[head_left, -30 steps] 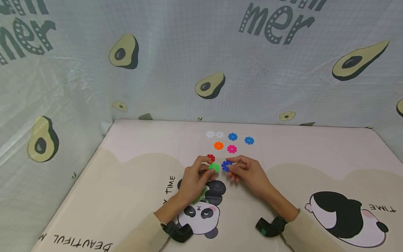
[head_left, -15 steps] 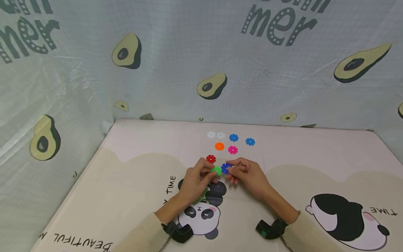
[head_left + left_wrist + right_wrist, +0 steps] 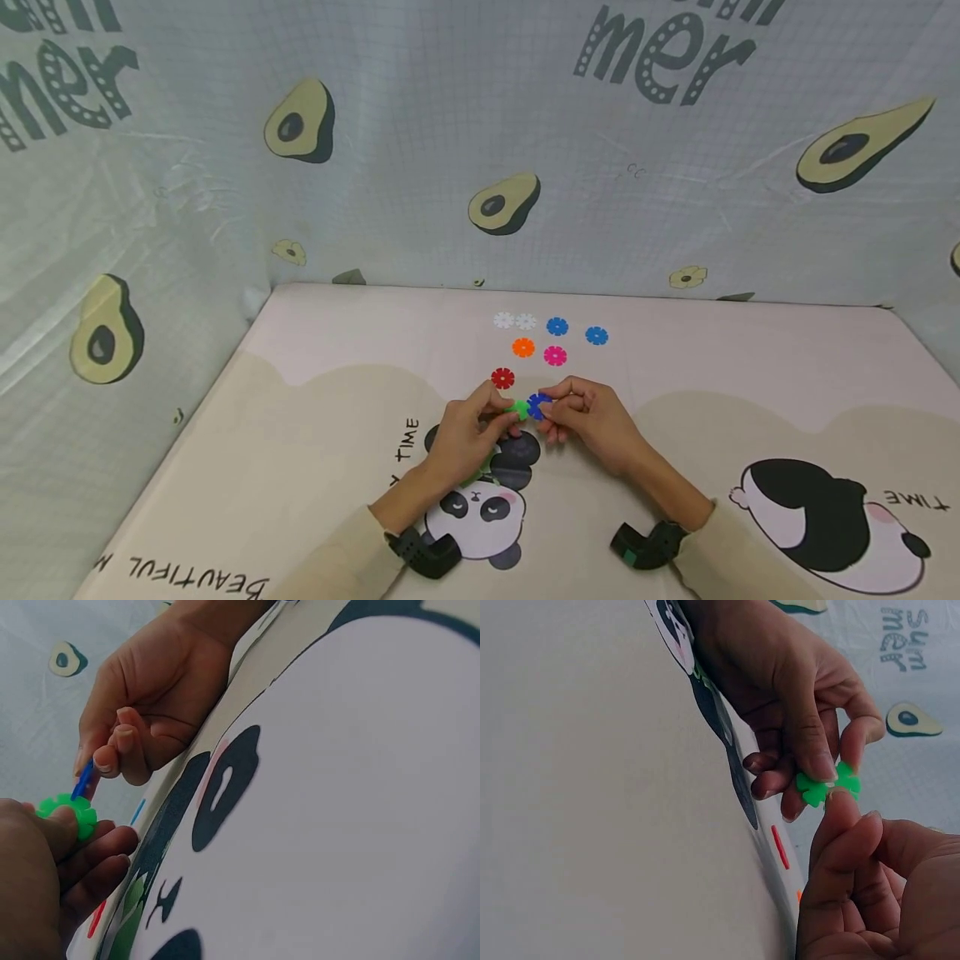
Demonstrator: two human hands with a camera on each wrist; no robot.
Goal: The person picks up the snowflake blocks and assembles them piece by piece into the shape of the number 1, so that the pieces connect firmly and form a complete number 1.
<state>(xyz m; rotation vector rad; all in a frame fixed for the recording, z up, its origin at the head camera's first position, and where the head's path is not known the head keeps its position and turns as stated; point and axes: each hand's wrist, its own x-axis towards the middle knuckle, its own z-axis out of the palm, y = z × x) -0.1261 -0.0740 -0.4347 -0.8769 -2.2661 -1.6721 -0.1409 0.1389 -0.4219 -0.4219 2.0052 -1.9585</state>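
Observation:
My left hand [image 3: 467,435] pinches a green notched disc [image 3: 84,816] between thumb and fingers, above the table. Facing it, my right hand [image 3: 592,421] pinches a dark blue notched disc [image 3: 537,406] by its edge. The two discs meet: in the left wrist view the blue one stands edge-on against the green one's rim. How deep the notches engage I cannot tell. In the right wrist view the right fingers hide the blue disc. Just beyond the left fingertips a red disc [image 3: 502,378] lies flat on the table.
Farther back lie an orange disc [image 3: 523,347], a pink disc [image 3: 555,356], two white discs [image 3: 514,321] side by side, and two lighter blue discs, one [image 3: 557,326] left of the other [image 3: 597,336]. A patterned sheet [image 3: 405,167] hangs behind the table.
My left hand has moved slightly right and toward me with the green disc, closing the gap to the blue one. The red disc is now fully uncovered. The right hand has barely moved.

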